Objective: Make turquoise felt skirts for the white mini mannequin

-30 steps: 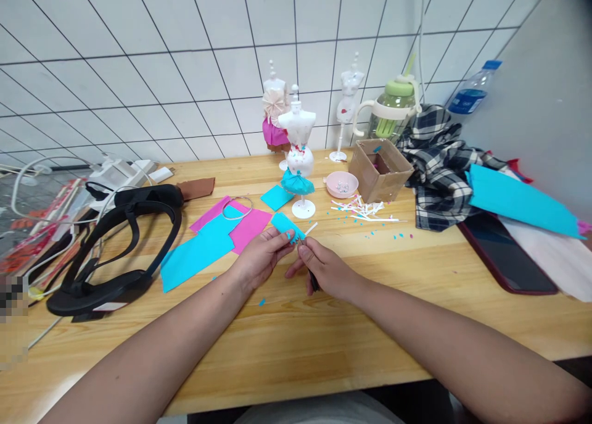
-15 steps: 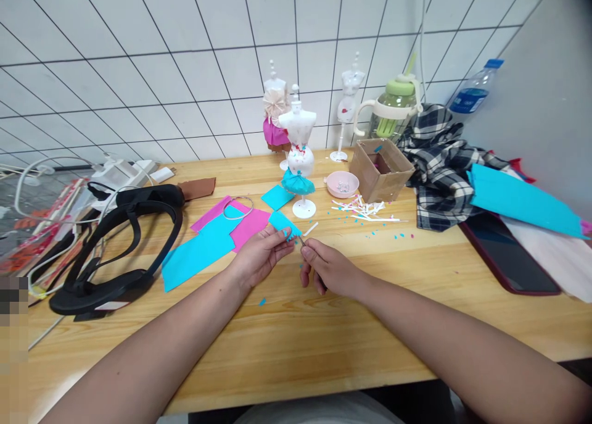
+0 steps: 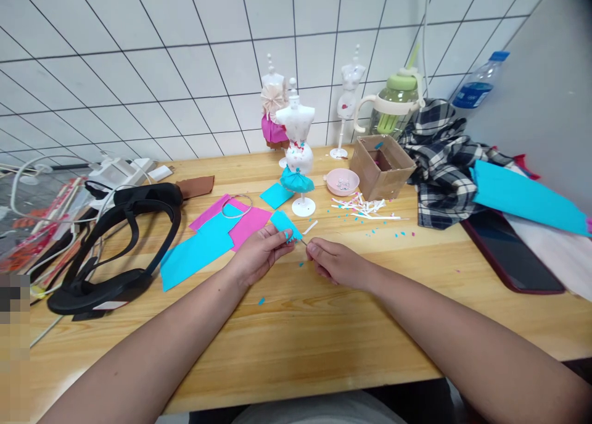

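Note:
My left hand (image 3: 259, 254) pinches a small blue paper piece (image 3: 285, 224) just above the wooden table (image 3: 324, 325). My right hand (image 3: 335, 262) is closed around a thin metal tool whose tip (image 3: 304, 242) touches the paper's fringed lower edge. Right behind the hands stands a white mannequin (image 3: 296, 149) wearing a blue paper skirt. Blue and pink paper sheets (image 3: 210, 236) with a wire ring on them lie left of my left hand.
A black headset (image 3: 115, 239) and cables lie at the left. Two more small mannequins (image 3: 272, 112), a pink dish (image 3: 342, 182), a cardboard box (image 3: 380, 166), paper scraps (image 3: 365, 208), a green jug, checked cloth (image 3: 439, 165), a blue sheet (image 3: 518, 195) and a dark tablet (image 3: 509, 251) fill the back and right.
My right hand has slid a little to the right and rolled flatter, with the tool tip still at the paper's edge. The left hand has stayed in place.

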`<state>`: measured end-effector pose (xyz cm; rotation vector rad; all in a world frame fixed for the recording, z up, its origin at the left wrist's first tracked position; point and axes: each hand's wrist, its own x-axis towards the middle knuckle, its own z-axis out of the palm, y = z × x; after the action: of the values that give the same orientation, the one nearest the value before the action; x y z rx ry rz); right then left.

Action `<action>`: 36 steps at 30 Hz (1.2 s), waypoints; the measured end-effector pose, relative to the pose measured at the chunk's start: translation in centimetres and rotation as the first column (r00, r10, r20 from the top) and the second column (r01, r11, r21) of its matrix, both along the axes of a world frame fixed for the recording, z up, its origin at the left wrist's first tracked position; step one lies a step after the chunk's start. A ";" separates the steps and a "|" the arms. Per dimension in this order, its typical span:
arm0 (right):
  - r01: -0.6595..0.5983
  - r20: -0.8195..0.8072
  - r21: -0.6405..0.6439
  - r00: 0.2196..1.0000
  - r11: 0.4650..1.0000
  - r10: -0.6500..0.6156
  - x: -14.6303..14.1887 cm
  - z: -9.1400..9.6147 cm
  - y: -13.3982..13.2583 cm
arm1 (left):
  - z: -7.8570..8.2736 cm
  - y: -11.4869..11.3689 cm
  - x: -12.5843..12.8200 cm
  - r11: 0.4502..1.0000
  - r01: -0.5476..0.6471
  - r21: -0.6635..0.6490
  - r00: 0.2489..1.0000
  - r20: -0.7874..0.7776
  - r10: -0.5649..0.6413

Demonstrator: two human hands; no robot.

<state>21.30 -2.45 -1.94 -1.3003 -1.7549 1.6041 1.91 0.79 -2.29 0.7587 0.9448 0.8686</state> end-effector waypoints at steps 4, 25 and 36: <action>-0.014 -0.041 -0.013 0.999 1.000 0.013 0.0 -0.1 0.0 | 0.1 -0.2 0.2 0.999 0.039 0.020 0.999 -0.015 -0.039; -0.023 -0.077 -0.113 0.997 0.993 0.015 -0.1 0.5 0.2 | -0.1 -0.2 0.1 0.990 0.117 0.074 0.992 -0.049 -0.113; 0.004 -0.198 -0.196 0.979 0.981 -0.044 -0.2 0.2 0.3 | -0.3 -0.1 0.1 0.993 0.101 0.063 0.994 -0.043 -0.099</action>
<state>21.08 -2.10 -1.74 -1.1894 -1.4866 1.8610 1.99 0.67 -2.63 0.8744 0.9092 0.8020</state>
